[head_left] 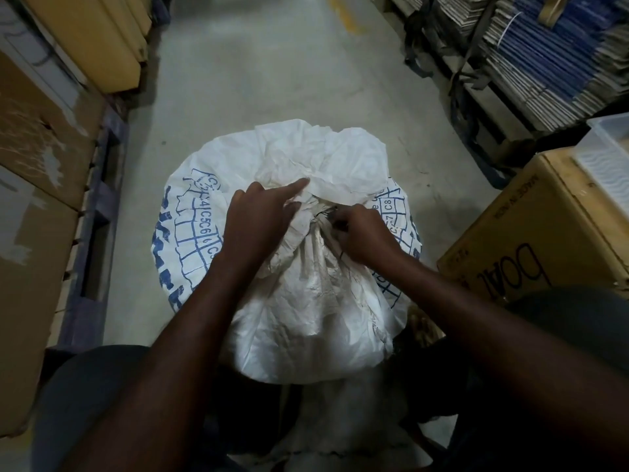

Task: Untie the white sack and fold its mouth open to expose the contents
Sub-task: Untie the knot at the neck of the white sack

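Observation:
A full white woven sack [306, 294] with blue printed lettering stands on the concrete floor in front of me. Its mouth is gathered into a bunched neck, bound by a dark tie [325, 212] at the middle. Loose sack fabric [323, 158] fans out beyond the tie. My left hand [258, 219] rests on the gathered neck just left of the tie, index finger stretched out over the fabric. My right hand [360, 236] sits on the right side of the neck with its fingers pinched on the dark tie. The sack's contents are hidden.
Large cardboard boxes [37, 206] line the left side on a blue pallet [98, 212]. A yellow carton [544, 240] stands close at the right with a white tray [609, 155] on it. Shelves of stacked blue and grey goods [544, 56] run along the far right. Bare concrete aisle [272, 69] extends ahead.

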